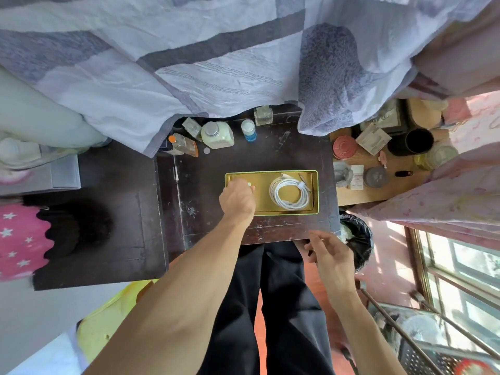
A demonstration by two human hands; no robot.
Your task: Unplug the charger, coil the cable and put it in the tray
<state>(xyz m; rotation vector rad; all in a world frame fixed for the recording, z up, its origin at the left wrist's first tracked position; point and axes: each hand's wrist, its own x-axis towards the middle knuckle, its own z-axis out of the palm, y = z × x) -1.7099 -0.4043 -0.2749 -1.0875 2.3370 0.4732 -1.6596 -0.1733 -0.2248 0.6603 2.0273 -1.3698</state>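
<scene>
Step in hand: the last one, by my reading: laying the charger's parts in the tray, since the coiling looks done
Tray: a shallow rectangular gold metal tray with a green rim (263,197) lies flat on the dark, scuffed wooden table (205,190)
Cable: the white charging cable (290,205), wound into a round coil, lies inside the tray, in its right half, with its ends pointing toward the tray's far right corner
Left hand: the left hand (238,198) hangs over the tray's left half, knuckles up and fingers curled down; a small white piece (249,184) shows at the fingertips and seems pinched there, though too much is hidden to tell whether it is the charger's plug block
Right hand: the right hand (328,253) is on the tray's near side, past the table's near edge, with fingers loosely spread and holding nothing
Hands: well apart, with only the left one over the tray
Beyond the tray: a cream-filled plastic bottle (217,135) and other small bottles stand in a row on the far side
Next move calls for: lowering the white piece onto the bare gold floor left of the coil, then opening the fingers and lifting straight up; I see no tie on the loops, so a sideways brush could spring them
</scene>
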